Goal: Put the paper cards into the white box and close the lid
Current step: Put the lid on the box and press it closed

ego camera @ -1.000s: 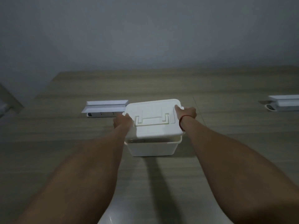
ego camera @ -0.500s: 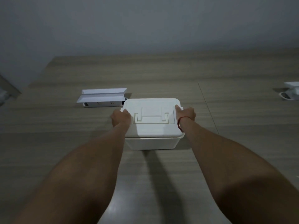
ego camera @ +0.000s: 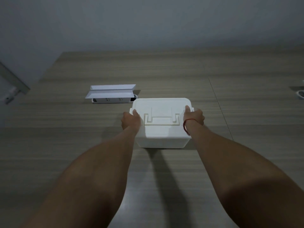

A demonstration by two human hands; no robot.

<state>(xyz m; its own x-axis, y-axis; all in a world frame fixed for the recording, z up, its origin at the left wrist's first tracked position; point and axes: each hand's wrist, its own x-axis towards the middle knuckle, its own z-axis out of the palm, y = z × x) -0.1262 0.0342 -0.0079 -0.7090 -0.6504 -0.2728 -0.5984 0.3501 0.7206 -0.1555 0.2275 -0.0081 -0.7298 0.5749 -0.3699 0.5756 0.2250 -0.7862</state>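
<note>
A wood-grain table (ego camera: 164, 71) fills the lower view, with a thin seam (ego camera: 220, 111) running from about one o'clock toward three. At ten o'clock lies a white power strip (ego camera: 113, 99) under an open white hinged cover (ego camera: 111, 91). At three o'clock, a white object (ego camera: 301, 94) is cut off by the frame edge. A grey wall (ego camera: 148, 22) spans twelve o'clock.
</note>
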